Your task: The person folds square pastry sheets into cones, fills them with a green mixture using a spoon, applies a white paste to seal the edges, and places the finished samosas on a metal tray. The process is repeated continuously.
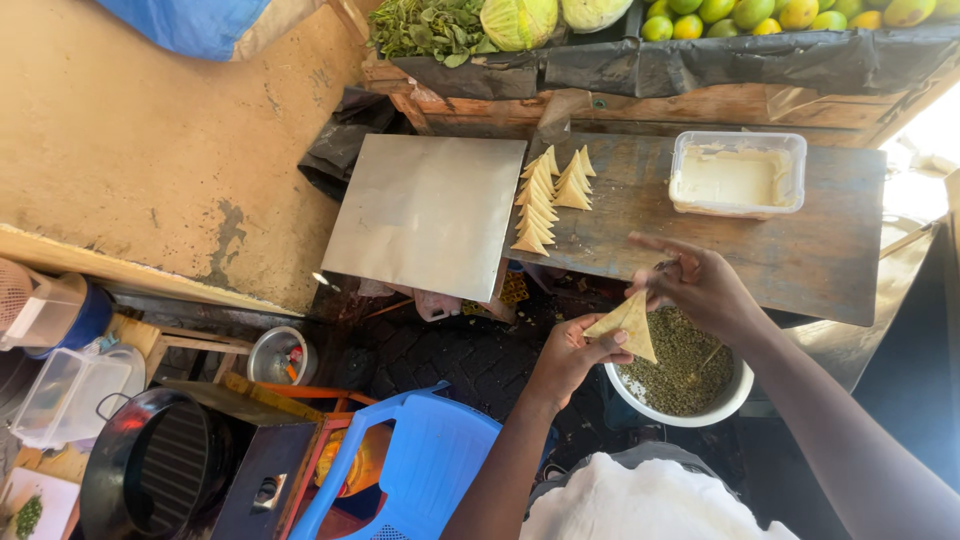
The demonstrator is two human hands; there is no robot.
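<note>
My left hand (570,350) and my right hand (700,285) hold one pale triangular pastry (625,322) between them, above a white bowl (738,395) of green lentil-like filling. The left thumb and fingers pinch its lower left edge; the right fingers touch its top right corner. On the wooden table (800,250) beyond lie two rows of several folded triangles (552,195). A clear plastic tub (738,175) of whitish paste sits at the table's far right.
A metal sheet (425,215) covers the table's left end. A blue plastic chair (420,470) stands below my left arm. A black pan (150,465), plastic containers (70,385) and a small metal pot (280,355) sit at the left. Greens, cabbages and fruit (760,12) line the shelf behind.
</note>
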